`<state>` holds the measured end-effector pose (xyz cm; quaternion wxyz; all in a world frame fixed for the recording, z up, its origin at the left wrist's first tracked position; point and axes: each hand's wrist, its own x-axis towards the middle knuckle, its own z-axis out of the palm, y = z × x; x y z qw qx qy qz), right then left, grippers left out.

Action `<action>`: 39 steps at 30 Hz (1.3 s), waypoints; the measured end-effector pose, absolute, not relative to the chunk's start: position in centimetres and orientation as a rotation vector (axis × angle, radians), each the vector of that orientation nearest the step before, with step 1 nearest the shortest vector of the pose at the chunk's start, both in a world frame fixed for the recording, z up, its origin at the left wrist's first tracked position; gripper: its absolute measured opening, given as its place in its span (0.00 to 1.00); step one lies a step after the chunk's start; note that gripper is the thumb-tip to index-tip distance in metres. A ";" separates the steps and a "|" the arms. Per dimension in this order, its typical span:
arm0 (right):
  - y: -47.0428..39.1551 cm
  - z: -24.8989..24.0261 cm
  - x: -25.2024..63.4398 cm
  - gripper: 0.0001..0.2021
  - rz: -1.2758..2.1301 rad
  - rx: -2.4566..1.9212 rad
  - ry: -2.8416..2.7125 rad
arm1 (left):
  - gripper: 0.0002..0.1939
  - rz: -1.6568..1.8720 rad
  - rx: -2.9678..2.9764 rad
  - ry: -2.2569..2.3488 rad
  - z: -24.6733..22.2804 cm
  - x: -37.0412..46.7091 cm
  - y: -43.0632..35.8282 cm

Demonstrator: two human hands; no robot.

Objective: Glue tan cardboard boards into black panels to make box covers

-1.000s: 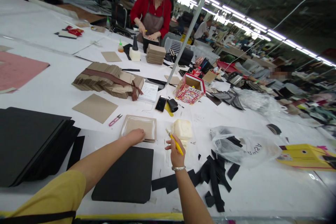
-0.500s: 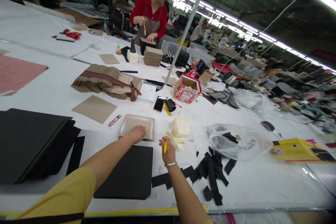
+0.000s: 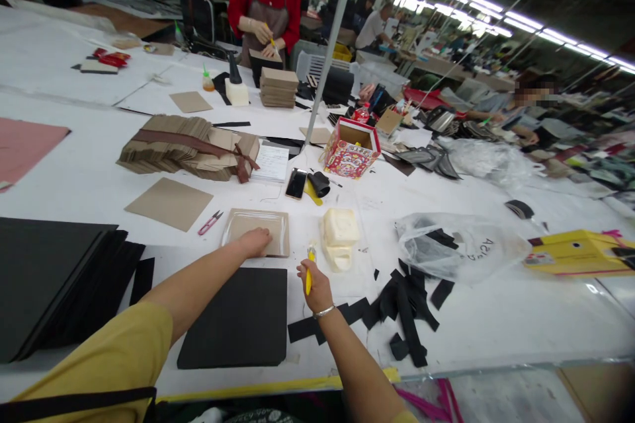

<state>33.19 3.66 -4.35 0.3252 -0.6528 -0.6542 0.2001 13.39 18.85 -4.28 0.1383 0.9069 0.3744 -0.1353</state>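
My left hand (image 3: 255, 242) rests on a grey-brown cardboard piece (image 3: 278, 217), its fingers lying toward the right near the front edge. A shiny wet-looking band runs along the board's borders. In my right hand (image 3: 316, 287) is a brush (image 3: 310, 271) with a yellow handle, its pale bristle end pointing away from me. The brush is apart from the board, just to its right. Beyond it stands a cream plastic container (image 3: 341, 228) with smeared sides. A stack of black sheets (image 3: 238, 320) lies in front of the board, below my left forearm.
Pink-handled thread snips (image 3: 210, 223) and a loose cardboard sheet (image 3: 169, 203) lie left. Behind are tied cardboard pieces (image 3: 183, 145), a phone (image 3: 296, 184) and a red patterned box (image 3: 350, 149). Black strips (image 3: 407, 310) and a plastic bag (image 3: 461, 248) lie right. A co-worker (image 3: 265, 6) brushes across the table.
The view has shifted slightly. My right hand and brush have drawn a little nearer to me relative to the cream container. My left hand stays on the board. The co-worker's brush has come down.
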 end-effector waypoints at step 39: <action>10.3 -4.0 28.3 0.07 0.323 -1.846 -2.108 | 0.12 1.502 1.363 1.850 5.8 4.6 15.4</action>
